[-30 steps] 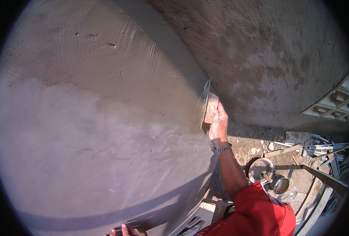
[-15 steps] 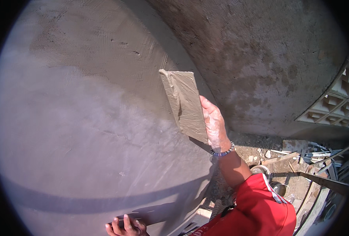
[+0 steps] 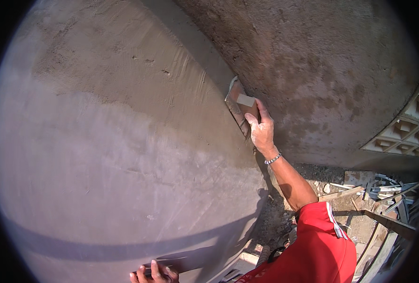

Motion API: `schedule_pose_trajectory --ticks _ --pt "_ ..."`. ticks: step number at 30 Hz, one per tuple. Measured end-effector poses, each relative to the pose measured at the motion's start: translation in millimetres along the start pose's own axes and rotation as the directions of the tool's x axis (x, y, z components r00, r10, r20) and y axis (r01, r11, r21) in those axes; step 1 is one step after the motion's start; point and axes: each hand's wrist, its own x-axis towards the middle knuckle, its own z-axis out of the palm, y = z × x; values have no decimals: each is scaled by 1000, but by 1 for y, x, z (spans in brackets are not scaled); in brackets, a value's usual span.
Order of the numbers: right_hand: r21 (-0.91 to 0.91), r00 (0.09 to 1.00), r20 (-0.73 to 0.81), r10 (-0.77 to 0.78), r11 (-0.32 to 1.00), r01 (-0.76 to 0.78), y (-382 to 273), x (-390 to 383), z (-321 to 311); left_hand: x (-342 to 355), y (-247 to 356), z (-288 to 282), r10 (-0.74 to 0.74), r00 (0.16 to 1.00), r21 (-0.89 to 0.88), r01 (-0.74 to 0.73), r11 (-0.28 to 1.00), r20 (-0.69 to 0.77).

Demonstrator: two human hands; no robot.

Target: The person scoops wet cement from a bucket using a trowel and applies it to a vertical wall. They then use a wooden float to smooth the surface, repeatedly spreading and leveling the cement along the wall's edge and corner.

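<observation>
My right hand [image 3: 261, 129] is closed on the block handle of a plastering float [image 3: 237, 104]. Its flat plate has mortar along the edge and lies tilted against the wet plaster near the inner corner. The fresh plaster [image 3: 138, 75] is brown-grey and rough at the top; lower down, the wall surface [image 3: 101, 179] is paler and smoother. At the bottom, my left hand [image 3: 155, 273] shows only bent fingers, slightly apart, at the wall. No held thing shows in it, and its palm is cut off by the frame. A dark shadow lies beside it.
A second wall [image 3: 313, 70], rough and damp-patched, meets the plastered one at the corner. Pale openwork vent blocks [image 3: 398, 134] sit in it at right. Below are rubble ground, loose wooden strips [image 3: 341, 193], scrap pieces and a dark bar [image 3: 391, 221].
My right hand has turned the float over, from mortar-covered face showing to handle side showing, and brought it up and right to the wall's corner. The left hand has barely moved.
</observation>
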Motion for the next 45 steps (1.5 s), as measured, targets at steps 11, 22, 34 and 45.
schedule_pose_trajectory --ticks 11,22,34,45 --pt "185 982 157 -102 980 73 -54 -24 -36 1 -2 -3 6 1000 22 -6 1000 7" --pt "-175 982 176 -71 979 103 55 -9 -44 8 2 -2 89 995 120 -95 988 51" --pt "-250 976 194 96 967 -46 192 -87 -92 3 3 27 184 980 160 -195 968 81" --pt "-453 914 166 370 852 -262 351 -197 -171 -4 6 45 200 975 138 -212 967 94"
